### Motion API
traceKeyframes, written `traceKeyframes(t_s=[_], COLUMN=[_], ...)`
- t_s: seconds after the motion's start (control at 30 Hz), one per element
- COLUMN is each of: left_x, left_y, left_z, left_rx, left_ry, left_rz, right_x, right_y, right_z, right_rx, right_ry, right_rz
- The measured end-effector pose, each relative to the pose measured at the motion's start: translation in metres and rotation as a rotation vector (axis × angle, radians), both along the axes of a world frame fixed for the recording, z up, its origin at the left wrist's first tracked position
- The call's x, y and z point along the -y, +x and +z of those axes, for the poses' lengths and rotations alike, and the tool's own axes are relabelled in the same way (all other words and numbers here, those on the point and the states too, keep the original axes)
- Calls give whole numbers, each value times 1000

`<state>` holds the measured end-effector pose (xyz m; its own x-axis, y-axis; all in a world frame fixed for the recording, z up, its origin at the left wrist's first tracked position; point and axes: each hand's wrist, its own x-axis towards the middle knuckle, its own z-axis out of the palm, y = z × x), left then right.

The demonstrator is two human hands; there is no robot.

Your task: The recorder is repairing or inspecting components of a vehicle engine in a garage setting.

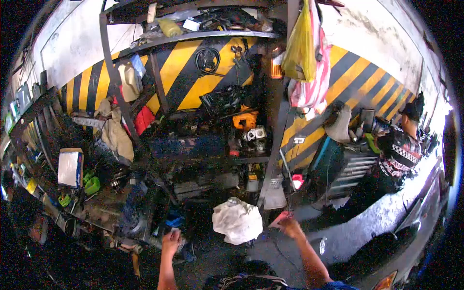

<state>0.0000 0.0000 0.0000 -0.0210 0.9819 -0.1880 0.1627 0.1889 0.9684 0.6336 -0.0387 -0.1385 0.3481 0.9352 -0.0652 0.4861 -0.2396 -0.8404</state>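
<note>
My left hand (170, 244), low left of centre, has its fingers closed on a small greyish object (176, 235), too small to name. Just beyond it lies a blue item (175, 220). My right hand (292, 227), right of centre, grips a flat pink piece (279, 217), perhaps card or cloth. Between my hands, a little farther out, a crumpled white cloth bundle (237, 220) sits on something mostly hidden.
A cluttered rack (269, 159) stands ahead against a striped wall. A workbench (101, 212) with tools fills the left. Bags (304, 48) hang at upper right. Another person (398, 154) is at the right by a metal cabinet (353, 171); a motorbike (386, 246) occupies the lower right.
</note>
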Motion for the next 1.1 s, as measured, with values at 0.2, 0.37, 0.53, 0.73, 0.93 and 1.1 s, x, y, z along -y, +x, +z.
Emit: traceKeyframes(t_s=[0.2, 0.37, 0.53, 0.73, 0.93, 1.1], left_x=[-203, -366, -552, -778, -902, -920], left_y=[159, 251, 326, 448, 559, 585], left_z=[213, 295, 338, 344, 317, 336], left_rx=[-485, -401, -221, 235, 68, 491], left_ry=[441, 715, 605, 388, 701, 650], left_rz=[-299, -488, -640, -649, -124, -316], right_x=[-230, -373, -451, -468, -484, -478], right_y=[-5, -6, -9, 1, 1, 14], right_z=[280, 384, 379, 364, 365, 344], right_rx=[231, 177, 308, 474, 803, 995], right_ry=[587, 831, 990, 1018, 965, 933], right_rz=[-284, -475, -797, -1072, -1114, -1119])
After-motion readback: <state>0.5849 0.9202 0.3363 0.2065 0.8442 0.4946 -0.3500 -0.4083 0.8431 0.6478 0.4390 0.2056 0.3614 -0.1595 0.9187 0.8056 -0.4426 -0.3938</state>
